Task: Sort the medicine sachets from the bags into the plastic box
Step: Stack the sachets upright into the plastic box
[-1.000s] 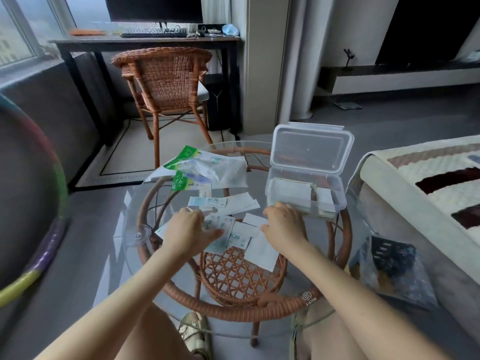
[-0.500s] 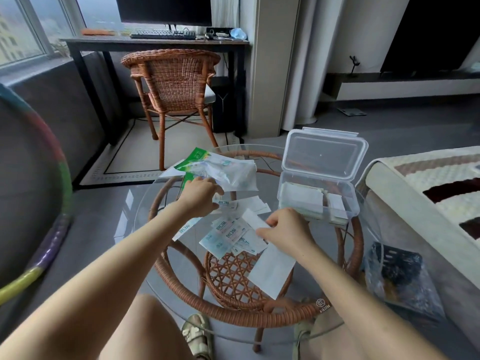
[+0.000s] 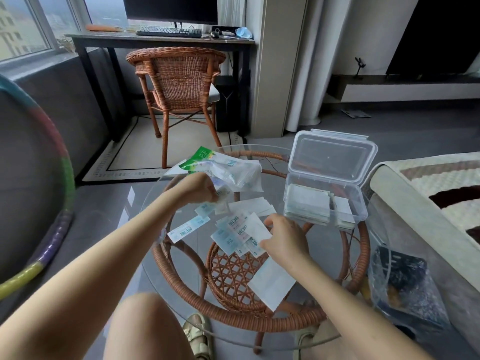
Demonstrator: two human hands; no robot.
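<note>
Several white and blue medicine sachets (image 3: 235, 233) lie fanned out on the round glass table (image 3: 358, 261). My left hand (image 3: 198, 188) pinches a small sachet (image 3: 223, 197) just in front of the clear bags with green print (image 3: 228, 170). My right hand (image 3: 284, 237) holds the edge of the sachet pile at the table's middle. A long sachet (image 3: 188, 228) lies apart at the left, and a larger white packet (image 3: 271, 283) lies near me. The clear plastic box (image 3: 324, 201) stands open at the right with stacked sachets inside, its lid upright.
A rattan chair (image 3: 179, 81) and a dark desk (image 3: 161, 40) stand beyond the table. A bed edge (image 3: 428, 203) runs along the right, with a dark bag (image 3: 405, 284) below it. A coloured hoop (image 3: 54, 178) leans at the left.
My left hand has stayed by the bags and now pinches a small sachet. My right hand has kept its hold on the sachet pile. The camera has tilted slightly.
</note>
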